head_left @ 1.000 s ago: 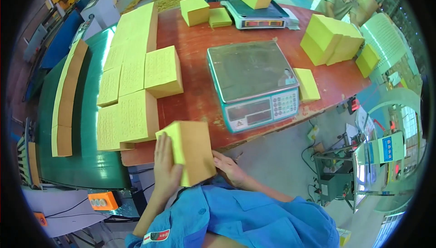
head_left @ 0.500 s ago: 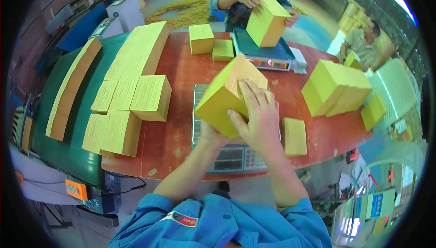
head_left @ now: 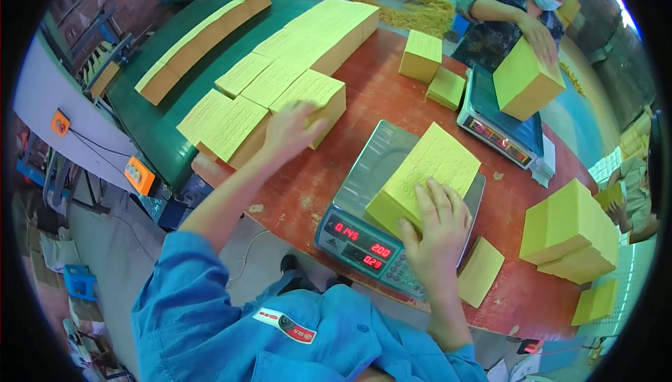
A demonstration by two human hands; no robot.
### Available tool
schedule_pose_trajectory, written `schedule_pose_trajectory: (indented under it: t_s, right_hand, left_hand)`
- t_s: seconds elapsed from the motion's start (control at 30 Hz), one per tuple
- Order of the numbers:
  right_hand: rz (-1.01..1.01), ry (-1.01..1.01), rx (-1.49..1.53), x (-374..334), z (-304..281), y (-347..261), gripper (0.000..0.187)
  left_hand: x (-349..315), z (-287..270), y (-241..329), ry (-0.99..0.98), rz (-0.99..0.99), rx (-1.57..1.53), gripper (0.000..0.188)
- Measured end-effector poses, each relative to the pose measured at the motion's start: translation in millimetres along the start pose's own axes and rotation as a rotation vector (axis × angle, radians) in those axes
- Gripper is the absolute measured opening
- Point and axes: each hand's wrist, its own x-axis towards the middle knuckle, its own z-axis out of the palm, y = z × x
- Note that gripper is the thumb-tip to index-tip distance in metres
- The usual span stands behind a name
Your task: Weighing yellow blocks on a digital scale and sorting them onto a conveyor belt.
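A block of yellow paper (head_left: 420, 165) with an embossed top sits on the pan of a digital scale (head_left: 350, 231) before me. My right hand (head_left: 441, 221) grips its near right edge, fingers on top and thumb against the near face. My left hand (head_left: 294, 130) reaches out to the left, its fingers smeared by motion at the corner of another yellow paper block (head_left: 318, 95). That block ends a group of similar paper blocks (head_left: 280, 46) standing side by side. Whether the left fingers touch it is hard to make out.
Across the red table (head_left: 371, 74), a masked co-worker handles a yellow block (head_left: 525, 81) on a second scale (head_left: 504, 140). More blocks (head_left: 570, 231) stand at the right. A thin yellow stack (head_left: 481, 272) lies beside my scale. A curved row of blocks (head_left: 203, 39) lies on the green belt (head_left: 150, 126).
The block held in both hands above the scale now rests on its pan. My left hand has let go and moved left to the grouped blocks. The view has turned left.
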Motion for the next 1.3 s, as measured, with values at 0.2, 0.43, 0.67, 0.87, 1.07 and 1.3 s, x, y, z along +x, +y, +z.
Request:
schedule_pose_trajectory:
  t_s: [0.2, 0.43, 0.67, 0.87, 1.07, 1.3]
  right_hand:
    - [-0.041, 0.016, 0.164, -12, -20, -37, 0.051]
    - [-0.093, -0.033, 0.426, 5, 0, -121, 0.044]
    - [-0.064, -0.012, 0.432, 72, 129, -131, 0.047]
    - [0.122, -0.554, 0.510, 78, 192, -131, 0.047]
    - [0.274, -0.664, 0.425, 26, 159, -173, 0.044]
    - [0.404, -0.374, 0.516, -23, 152, -196, 0.049]
  left_hand:
    - [53, 47, -35, -0.034, 0.057, 0.400, 0.084]
    - [8, 27, -45, -0.148, 0.295, 0.237, 0.077]
    - [-104, -47, -54, -0.367, 0.764, -0.016, 0.070]
    - [-149, -84, -102, -0.308, 0.802, 0.037, 0.067]
    - [-286, -50, -160, 0.116, -0.320, -0.800, 0.065]
    - [-272, -37, -120, -0.382, -0.769, -1.808, 0.076]
